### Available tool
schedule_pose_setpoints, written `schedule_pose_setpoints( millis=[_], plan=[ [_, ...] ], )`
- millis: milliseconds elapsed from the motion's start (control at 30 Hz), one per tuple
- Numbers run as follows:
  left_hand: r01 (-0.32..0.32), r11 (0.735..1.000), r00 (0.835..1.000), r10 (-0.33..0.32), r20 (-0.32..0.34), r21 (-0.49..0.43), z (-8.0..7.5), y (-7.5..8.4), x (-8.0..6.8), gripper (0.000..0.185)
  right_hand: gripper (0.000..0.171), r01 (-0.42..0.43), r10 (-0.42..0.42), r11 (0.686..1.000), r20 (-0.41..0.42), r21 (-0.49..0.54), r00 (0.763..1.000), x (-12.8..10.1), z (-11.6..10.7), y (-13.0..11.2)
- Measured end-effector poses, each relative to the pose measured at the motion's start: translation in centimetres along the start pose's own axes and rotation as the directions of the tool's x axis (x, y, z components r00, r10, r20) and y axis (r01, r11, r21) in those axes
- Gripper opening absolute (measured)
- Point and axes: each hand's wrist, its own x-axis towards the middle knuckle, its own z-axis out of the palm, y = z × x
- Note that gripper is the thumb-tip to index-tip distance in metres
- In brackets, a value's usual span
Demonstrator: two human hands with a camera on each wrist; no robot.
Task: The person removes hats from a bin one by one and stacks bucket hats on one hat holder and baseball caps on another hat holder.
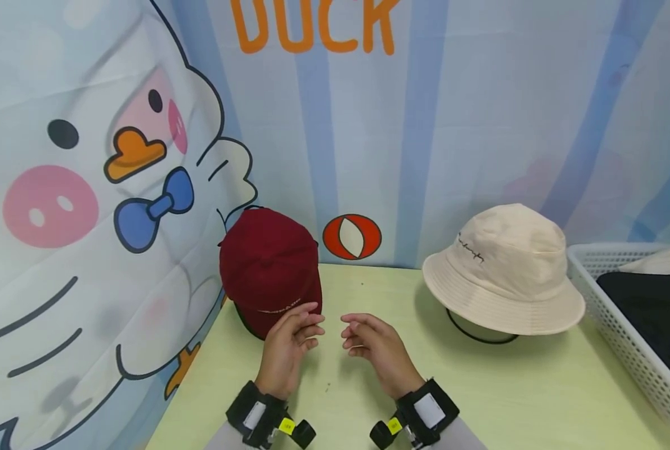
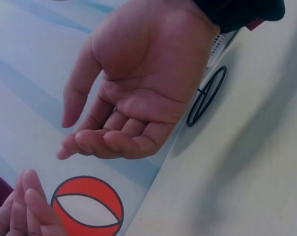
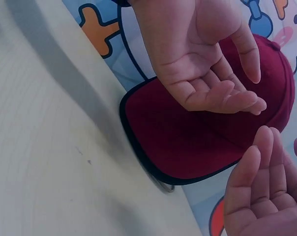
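Observation:
My left hand (image 1: 308, 326) and right hand (image 1: 353, 334) hover close together over the pale green table (image 1: 481, 394), palms facing each other, fingers loosely curled and holding nothing. A dark red cap (image 1: 267, 262) stands just behind the left hand, its brim toward me. In the right wrist view the left hand (image 3: 212, 83) hangs in front of the red cap (image 3: 188, 137), with the right hand's fingers (image 3: 261, 191) at the lower right. The left wrist view shows the right hand (image 2: 138, 113) empty, with the left hand's fingertips (image 2: 20, 206) at the lower left.
A beige bucket hat (image 1: 504, 269) sits on a black ring stand (image 1: 481, 337) at the right. A white mesh basket (image 1: 622, 337) with dark cloth (image 1: 650, 312) stands at the far right edge. A cartoon duck backdrop (image 1: 115, 187) closes off the back and left.

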Motion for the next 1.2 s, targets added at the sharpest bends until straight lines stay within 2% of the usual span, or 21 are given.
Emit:
schedule_pose_setpoints(
  millis=[400,733,1200],
  plan=[
    [-0.026,0.999,0.998,0.025,0.061,0.023,2.9,1.3,0.0,0.038,0.03,0.056,-0.056,0.998,-0.04,-0.009,0.998,-2.4,-1.6,-2.5],
    [-0.005,1.0,0.995,0.005,0.101,-0.007,5.5,1.3,-0.2,0.04,0.036,0.106,-0.112,0.99,-0.053,-0.096,0.992,-4.4,-4.0,-4.4],
    [-0.012,0.997,0.987,0.023,0.156,-0.07,8.7,1.6,-0.1,0.04,0.044,0.218,-0.229,0.968,-0.078,-0.121,0.97,-6.3,-7.2,-5.9]
  ],
)
